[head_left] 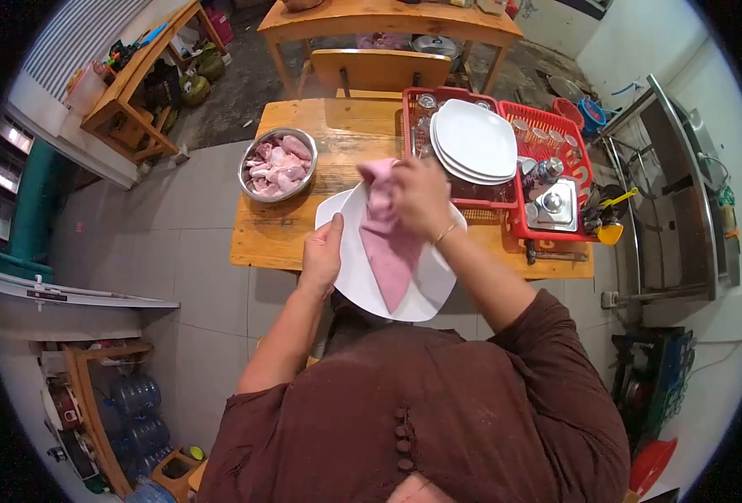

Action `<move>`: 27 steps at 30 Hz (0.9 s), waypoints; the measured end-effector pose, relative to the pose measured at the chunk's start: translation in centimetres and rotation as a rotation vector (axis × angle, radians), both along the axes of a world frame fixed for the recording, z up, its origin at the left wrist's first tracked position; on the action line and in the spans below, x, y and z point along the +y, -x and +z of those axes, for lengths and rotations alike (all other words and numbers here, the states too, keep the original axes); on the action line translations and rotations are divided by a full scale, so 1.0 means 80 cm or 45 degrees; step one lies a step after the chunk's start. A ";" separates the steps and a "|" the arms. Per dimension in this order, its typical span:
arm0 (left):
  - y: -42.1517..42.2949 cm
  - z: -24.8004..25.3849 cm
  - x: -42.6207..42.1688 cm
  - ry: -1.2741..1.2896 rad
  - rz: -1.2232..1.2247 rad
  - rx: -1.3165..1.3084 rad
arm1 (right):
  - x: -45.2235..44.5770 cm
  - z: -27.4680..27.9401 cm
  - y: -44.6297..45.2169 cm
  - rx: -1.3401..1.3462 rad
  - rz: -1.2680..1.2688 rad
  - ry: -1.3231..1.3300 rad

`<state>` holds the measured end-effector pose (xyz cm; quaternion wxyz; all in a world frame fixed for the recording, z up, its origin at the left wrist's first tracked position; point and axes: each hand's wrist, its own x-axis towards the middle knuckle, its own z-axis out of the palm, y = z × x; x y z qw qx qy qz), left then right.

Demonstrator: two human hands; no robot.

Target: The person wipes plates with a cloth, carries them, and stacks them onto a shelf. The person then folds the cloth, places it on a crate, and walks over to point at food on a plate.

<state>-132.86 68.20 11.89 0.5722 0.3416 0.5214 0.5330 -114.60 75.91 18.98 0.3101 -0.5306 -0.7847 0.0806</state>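
Note:
My left hand (324, 258) grips the left rim of a white square plate (350, 272), its thumb on the upper face. The plate is tilted in front of my body, by the near edge of the wooden table. My right hand (421, 197) is closed on a pink cloth (387, 264), which hangs down across the plate's face. Some of the right fingers are blurred and partly hidden by the cloth. Beyond my right hand, a stack of white square plates (476, 138) rests on a red basket (411, 101).
A metal bowl of raw chicken pieces (278, 168) stands on the wooden table (257, 239) at the left. A second red basket (585, 142) holds glasses, a metal container (554, 205) and utensils. A wooden chair (379, 67) stands behind the table.

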 end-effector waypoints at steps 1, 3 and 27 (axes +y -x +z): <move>0.000 0.003 0.002 -0.005 0.006 0.000 | -0.019 -0.007 0.022 0.036 0.071 -0.068; -0.002 0.012 0.004 -0.065 0.092 0.055 | -0.062 -0.015 0.061 0.070 0.274 -0.045; 0.080 0.031 0.034 0.212 -0.556 -0.432 | -0.085 0.120 -0.074 0.812 0.515 1.362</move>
